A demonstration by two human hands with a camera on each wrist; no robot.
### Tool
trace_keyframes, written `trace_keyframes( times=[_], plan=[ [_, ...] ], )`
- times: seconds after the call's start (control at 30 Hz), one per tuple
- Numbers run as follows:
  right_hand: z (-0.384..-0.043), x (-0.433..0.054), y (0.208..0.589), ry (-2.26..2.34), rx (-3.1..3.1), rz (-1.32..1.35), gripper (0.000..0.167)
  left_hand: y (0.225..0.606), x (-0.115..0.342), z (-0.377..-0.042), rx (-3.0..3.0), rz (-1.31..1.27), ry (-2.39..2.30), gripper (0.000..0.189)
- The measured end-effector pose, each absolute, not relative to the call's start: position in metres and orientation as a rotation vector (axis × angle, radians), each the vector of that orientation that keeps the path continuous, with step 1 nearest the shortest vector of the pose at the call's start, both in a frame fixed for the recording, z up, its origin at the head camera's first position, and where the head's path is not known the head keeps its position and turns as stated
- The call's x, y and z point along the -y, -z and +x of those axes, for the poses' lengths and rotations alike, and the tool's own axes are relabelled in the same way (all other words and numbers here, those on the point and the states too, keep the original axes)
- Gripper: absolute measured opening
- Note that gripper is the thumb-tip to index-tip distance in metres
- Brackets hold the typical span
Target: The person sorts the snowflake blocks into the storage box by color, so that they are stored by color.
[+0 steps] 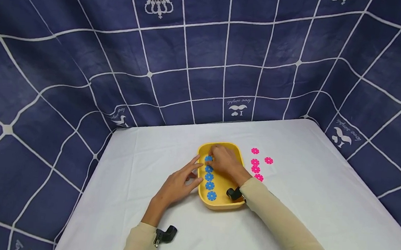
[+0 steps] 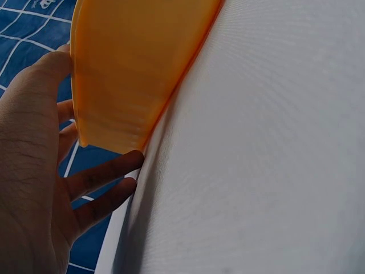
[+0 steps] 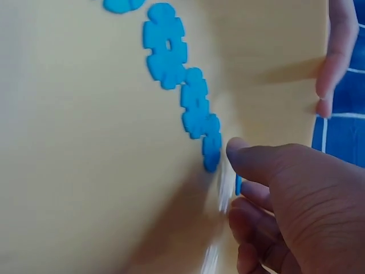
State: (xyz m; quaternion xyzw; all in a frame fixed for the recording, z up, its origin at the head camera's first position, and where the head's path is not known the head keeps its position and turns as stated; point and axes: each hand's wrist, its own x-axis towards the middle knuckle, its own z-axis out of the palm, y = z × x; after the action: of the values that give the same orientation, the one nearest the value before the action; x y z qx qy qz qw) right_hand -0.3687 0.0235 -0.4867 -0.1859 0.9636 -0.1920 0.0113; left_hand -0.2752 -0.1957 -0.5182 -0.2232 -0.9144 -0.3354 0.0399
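Observation:
A yellow tray stands on the white-covered table with a row of several blue flower-shaped discs along its left side. My right hand reaches into the far part of the tray. It pinches the farthest blue disc, seen edge-on between thumb and fingers in the right wrist view; the fingers partly hide it. At the tray's left side is my left hand, fingers spread and fairly straight. In the left wrist view, its fingertips touch the tray's outer wall near the base.
Several pink flower-shaped discs lie on the table right of the tray. A white cloth covers the table. Dark blue curtains with white lines hang behind and at both sides.

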Motion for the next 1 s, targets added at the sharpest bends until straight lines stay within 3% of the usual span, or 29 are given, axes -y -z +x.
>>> trace_keyframes(
  times=[0.63,1.0],
  plan=[
    [-0.3665,-0.0168,0.4916,0.497,-3.04,-0.522,0.04,0.5165,0.1954,-0.2737,2.817,-0.66,1.032,0.057],
    [-0.367,-0.0228,0.4887,0.533,-3.039,-0.654,0.04,0.5166,0.1946,-0.2743,2.79,-0.703,1.014,0.058]
  ],
)
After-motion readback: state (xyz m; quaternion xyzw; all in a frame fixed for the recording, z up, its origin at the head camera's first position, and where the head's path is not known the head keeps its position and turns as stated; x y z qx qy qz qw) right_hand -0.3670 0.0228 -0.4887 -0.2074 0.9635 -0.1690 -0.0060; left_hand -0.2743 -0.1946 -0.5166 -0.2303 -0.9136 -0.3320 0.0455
